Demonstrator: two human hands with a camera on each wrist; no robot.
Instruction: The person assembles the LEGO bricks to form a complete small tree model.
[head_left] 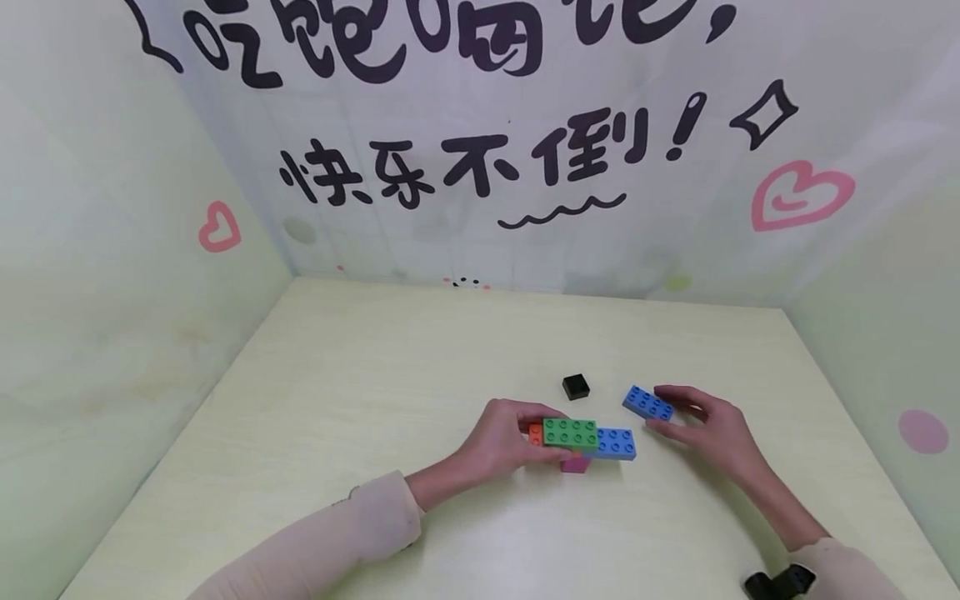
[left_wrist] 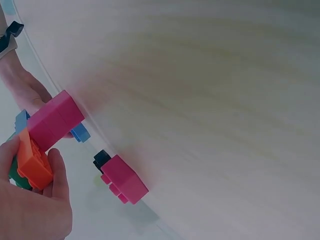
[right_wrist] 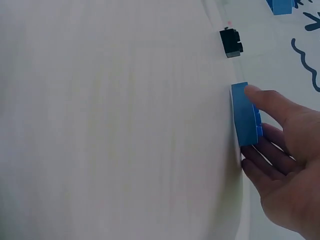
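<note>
My left hand grips a joined stack of toy building bricks: a green brick on top, an orange brick between thumb and fingers, a blue brick sticking out to the right. On the stack's underside, a pink brick shows in the left wrist view. Another pink brick appears apart from it there. To the right, my right hand pinches a separate blue brick near one end. Its thumb lies on the brick's near side, the fingers behind.
A small black brick sits on the pale table behind the stack. Printed fabric walls enclose the table at the back and both sides. A black strap device is on the right wrist.
</note>
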